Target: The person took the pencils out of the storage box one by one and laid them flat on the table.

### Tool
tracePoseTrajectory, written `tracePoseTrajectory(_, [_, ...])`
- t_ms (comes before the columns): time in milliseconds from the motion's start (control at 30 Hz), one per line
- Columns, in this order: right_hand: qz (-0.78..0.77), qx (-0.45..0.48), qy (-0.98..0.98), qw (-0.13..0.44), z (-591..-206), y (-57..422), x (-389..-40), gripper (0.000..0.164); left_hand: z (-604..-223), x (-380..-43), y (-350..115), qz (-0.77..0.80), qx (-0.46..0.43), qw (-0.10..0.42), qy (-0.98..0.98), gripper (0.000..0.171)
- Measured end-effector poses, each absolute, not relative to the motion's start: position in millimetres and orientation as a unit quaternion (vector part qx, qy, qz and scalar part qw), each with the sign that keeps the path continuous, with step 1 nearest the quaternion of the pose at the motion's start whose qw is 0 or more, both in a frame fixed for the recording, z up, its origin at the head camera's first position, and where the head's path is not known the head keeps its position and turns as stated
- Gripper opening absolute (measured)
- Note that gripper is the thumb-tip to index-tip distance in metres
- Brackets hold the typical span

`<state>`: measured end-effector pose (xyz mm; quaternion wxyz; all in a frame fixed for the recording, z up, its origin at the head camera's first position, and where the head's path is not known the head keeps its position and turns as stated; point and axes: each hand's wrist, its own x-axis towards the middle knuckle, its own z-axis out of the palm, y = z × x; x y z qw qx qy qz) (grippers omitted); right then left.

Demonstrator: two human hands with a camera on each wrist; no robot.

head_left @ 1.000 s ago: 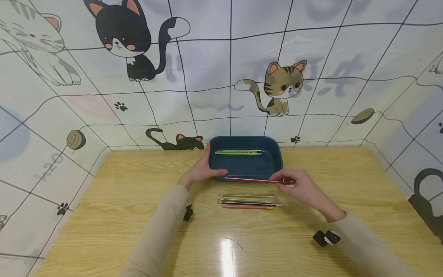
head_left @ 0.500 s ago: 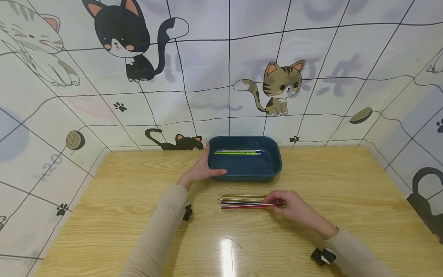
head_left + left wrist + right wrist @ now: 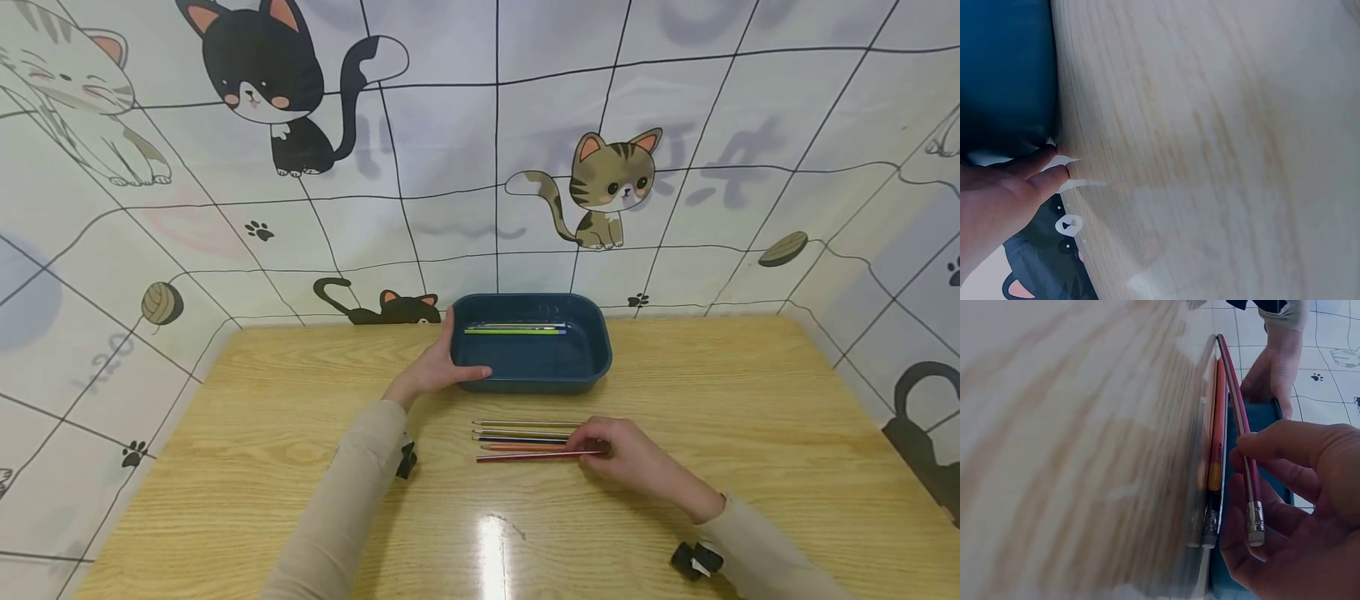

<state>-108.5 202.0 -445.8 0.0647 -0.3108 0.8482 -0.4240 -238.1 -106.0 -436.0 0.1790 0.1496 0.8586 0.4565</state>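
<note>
A blue rectangular plastic tray (image 3: 540, 387) stands at the back of the table. My left hand (image 3: 435, 362) holds its left front corner, thumb along the front rim and fingers against the left side. In the left wrist view, fingertips (image 3: 1054, 172) are low by the tray's wall. My right hand (image 3: 622, 450) pinches a red striped pencil (image 3: 525, 457) near its eraser end, thumb against the other fingers. This pencil lies low over the table, in front of a row of several pencils (image 3: 517, 424). An orange-red pencil (image 3: 1217, 425) is the nearest of that row.
Inside the tray, a green pencil (image 3: 513, 332) and another one lie along the back. A wooden table (image 3: 300, 383) carries everything. Cat-patterned cloth (image 3: 450, 167) rises right behind the tray and along both sides.
My right hand has brought the red pencil from the tray's front rim toward me, past the row, and lowered it in front of the orange-red pencil. The left hand has stayed put.
</note>
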Motion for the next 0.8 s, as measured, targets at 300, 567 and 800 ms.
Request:
tracePoseTrajectory(300, [-0.402,-0.293,0.865,0.075,-447.1,201.5,-108.7,0.02,-437.4,-238.5,-106.0,0.457,0.152,0.178,0.858,0.123])
tracePoseTrajectory(567, [-0.375,-0.3,0.876,0.053,-448.7,198.8,-109.6,0.022,-436.0,-238.7,-105.7,0.452,0.149,0.182,0.86,0.123])
tracePoseTrajectory(800, [-0.369,-0.298,0.878,0.054,-445.6,194.8,-109.7,0.02,-435.7,-237.9,-106.4,0.45,0.15,0.183,0.861,0.122])
